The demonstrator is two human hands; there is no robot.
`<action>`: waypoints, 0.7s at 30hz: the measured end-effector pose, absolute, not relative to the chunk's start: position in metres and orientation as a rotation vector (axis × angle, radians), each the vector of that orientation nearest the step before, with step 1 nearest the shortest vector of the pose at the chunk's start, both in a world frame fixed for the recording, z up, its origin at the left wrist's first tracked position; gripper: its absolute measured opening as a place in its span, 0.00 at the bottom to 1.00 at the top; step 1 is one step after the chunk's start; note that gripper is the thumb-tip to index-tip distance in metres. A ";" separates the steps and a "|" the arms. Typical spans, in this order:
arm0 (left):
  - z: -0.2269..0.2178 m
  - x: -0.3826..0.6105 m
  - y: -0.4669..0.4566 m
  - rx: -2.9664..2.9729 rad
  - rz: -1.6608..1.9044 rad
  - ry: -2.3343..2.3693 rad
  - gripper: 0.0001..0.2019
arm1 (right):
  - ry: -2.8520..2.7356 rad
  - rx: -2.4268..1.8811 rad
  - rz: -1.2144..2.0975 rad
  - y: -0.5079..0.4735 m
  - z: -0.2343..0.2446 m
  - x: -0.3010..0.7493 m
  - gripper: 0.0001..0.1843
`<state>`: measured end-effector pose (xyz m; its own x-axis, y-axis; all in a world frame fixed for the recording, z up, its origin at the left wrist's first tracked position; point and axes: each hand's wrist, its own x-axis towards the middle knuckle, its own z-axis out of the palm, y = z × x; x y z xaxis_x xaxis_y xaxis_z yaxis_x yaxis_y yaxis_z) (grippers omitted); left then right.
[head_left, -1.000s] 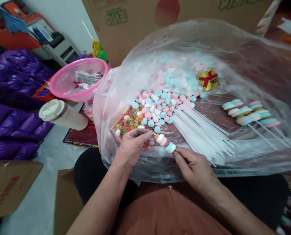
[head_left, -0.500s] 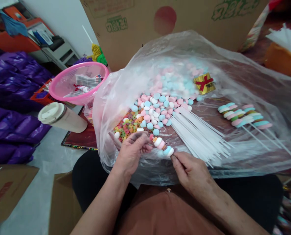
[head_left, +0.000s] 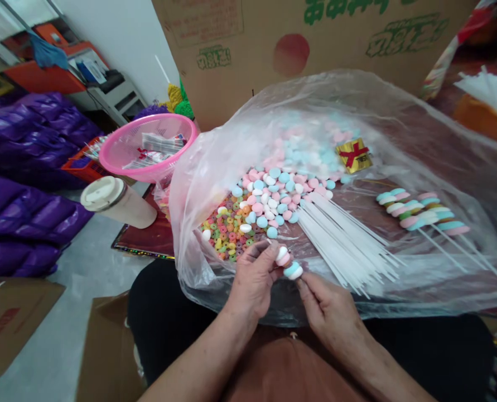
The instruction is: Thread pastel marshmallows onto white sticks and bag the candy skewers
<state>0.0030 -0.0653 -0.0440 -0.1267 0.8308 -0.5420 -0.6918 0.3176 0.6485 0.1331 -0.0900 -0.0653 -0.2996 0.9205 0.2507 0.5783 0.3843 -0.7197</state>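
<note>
My left hand [head_left: 254, 276] is pinched on the upper end of a candy skewer [head_left: 288, 263], a thin stick strung with pink, white and blue round sweets. My right hand [head_left: 326, 298] grips the stick's lower end just below the sweets. Both hands work over the near edge of a clear plastic sheet [head_left: 215, 162]. Just beyond lie a heap of pastel round candies [head_left: 273, 192], small coloured ring candies [head_left: 227, 226] and a fan of white sticks [head_left: 340, 231].
Finished candy skewers [head_left: 419, 209] lie at the right on the plastic. A gold packet [head_left: 354, 155] sits behind the heap. A pink basket [head_left: 148, 146] and a lidded cup [head_left: 116, 202] stand at the left, with purple bags [head_left: 26, 167] and cardboard boxes [head_left: 315, 44] around.
My left hand has slid right along the stick, pushing the sweets closer together toward my right hand. The camera view has tilted slightly up and right.
</note>
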 end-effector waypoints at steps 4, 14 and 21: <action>-0.046 0.017 -0.069 0.139 1.314 1.068 0.14 | -1.946 -1.297 0.726 -0.091 -0.072 0.126 0.14; -0.044 -0.016 -0.038 1.168 1.042 1.721 0.14 | -1.389 -1.410 1.391 -0.068 -0.071 0.149 0.15; -0.052 -0.019 -0.025 1.638 0.756 1.858 0.08 | -1.164 -1.389 1.363 -0.067 -0.073 0.150 0.13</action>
